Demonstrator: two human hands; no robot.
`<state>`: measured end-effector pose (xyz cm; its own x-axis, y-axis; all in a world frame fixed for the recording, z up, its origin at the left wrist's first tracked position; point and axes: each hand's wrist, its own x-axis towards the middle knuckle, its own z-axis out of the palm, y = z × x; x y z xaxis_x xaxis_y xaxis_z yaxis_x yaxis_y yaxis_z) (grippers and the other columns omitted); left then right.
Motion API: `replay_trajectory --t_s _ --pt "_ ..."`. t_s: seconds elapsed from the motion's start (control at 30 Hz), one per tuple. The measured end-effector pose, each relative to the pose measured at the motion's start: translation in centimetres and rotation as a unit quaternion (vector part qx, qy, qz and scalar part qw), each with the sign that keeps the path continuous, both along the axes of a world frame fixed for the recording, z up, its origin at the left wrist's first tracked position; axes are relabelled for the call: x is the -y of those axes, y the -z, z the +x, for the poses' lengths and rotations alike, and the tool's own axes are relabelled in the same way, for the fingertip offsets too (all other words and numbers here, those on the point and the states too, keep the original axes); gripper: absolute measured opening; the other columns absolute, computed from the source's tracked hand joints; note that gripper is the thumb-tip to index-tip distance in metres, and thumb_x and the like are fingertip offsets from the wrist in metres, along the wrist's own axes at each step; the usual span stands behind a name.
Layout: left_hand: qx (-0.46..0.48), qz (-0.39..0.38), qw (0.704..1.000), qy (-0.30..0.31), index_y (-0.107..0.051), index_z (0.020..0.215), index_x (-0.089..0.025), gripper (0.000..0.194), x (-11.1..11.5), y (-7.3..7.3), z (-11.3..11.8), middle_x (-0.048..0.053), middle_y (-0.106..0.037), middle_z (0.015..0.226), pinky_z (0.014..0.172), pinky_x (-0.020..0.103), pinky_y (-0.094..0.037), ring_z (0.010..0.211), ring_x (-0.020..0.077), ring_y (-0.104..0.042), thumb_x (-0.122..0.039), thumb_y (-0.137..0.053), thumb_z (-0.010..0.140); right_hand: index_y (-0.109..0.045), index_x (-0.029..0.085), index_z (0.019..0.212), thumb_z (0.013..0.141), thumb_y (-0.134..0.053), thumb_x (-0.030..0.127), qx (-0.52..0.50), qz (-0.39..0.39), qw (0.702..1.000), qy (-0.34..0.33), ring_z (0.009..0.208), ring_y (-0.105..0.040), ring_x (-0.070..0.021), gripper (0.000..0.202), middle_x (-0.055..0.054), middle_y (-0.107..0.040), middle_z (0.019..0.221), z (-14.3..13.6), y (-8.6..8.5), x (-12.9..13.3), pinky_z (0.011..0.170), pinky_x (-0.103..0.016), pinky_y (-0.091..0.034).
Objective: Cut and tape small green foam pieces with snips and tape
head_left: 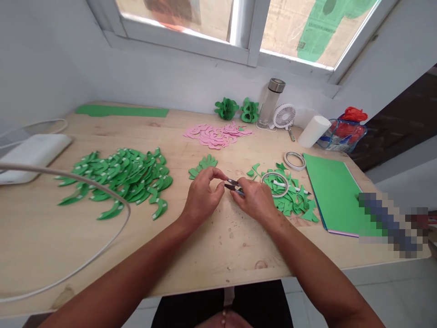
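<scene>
My right hand [256,198] is closed around small dark-bladed scissors [231,186], whose blades point left and stand slightly apart. A bit of blue handle shows under the fingers. Close to the blade tips, my left hand [204,193] has thumb and index finger curled toward each other. Whatever lies between those fingertips is too small to make out. Just beyond my left hand are a few green cut pieces [204,166]. Beside my right hand, a tape roll [275,195] and a white pen [292,187] lie on a heap of green scraps [290,205].
Green curved pieces with white tabs [126,175] cover the table's left side, near a white cable [112,193]. Pink cutouts [215,135], two green paper shapes [226,109], a bottle [269,104] and a fan [284,115] stand behind. Green sheets [336,193] lie right.
</scene>
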<state>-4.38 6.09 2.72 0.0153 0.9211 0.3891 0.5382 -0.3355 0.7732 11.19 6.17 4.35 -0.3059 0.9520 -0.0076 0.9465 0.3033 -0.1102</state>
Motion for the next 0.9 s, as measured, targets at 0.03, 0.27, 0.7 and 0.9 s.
replay_trajectory --t_s 0.03,0.27,0.7,0.9 --pt "0.0 0.0 1.0 0.002 -0.056 0.084 -0.021 0.01 0.01 0.05 0.03 0.001 -0.067 0.087 0.086 0.038 -0.049 0.091 0.0204 -0.063 -0.017 -0.051 0.077 -0.056 0.021 0.102 0.089 -0.044 0.041 0.0 -0.001 1.0 0.0 0.086 -0.065 -0.0214 0.026 -0.007 -0.07 0.1 0.0 -0.01 0.01 0.065 -0.028 -0.041" --pt "-0.008 -0.001 1.0 0.006 -0.056 0.085 -0.021 0.012 -0.08 0.13 0.0 0.001 -0.067 0.088 0.086 0.039 -0.048 0.091 0.0208 -0.063 -0.014 -0.05 0.076 -0.057 0.021 0.1 0.089 -0.044 0.04 -0.005 0.009 1.0 -0.007 0.085 -0.065 -0.0218 0.026 -0.006 -0.07 0.099 0.02 0.03 0.09 0.064 -0.028 -0.04" --pt "-0.043 0.005 0.999 0.004 -0.052 0.082 -0.022 0.015 -0.22 0.26 -0.05 0.001 -0.064 0.086 0.084 0.035 -0.047 0.09 0.0199 -0.061 -0.009 -0.05 0.075 -0.057 0.021 0.101 0.09 -0.042 0.04 0.003 0.003 1.0 -0.012 0.084 -0.065 -0.021 0.026 -0.006 -0.07 0.1 -0.22 -0.12 0.36 0.064 -0.027 -0.04" --pt "-0.082 0.012 0.997 0.007 -0.05 0.081 -0.021 0.018 -0.44 0.43 -0.08 0.0 -0.061 0.082 0.083 0.035 -0.045 0.088 0.02 -0.058 -0.005 -0.05 0.073 -0.057 0.021 0.099 0.09 -0.043 0.04 0.004 0.002 1.0 -0.026 0.084 -0.065 -0.0217 0.026 -0.006 -0.07 0.099 -0.45 0.07 0.41 0.063 -0.027 -0.039"
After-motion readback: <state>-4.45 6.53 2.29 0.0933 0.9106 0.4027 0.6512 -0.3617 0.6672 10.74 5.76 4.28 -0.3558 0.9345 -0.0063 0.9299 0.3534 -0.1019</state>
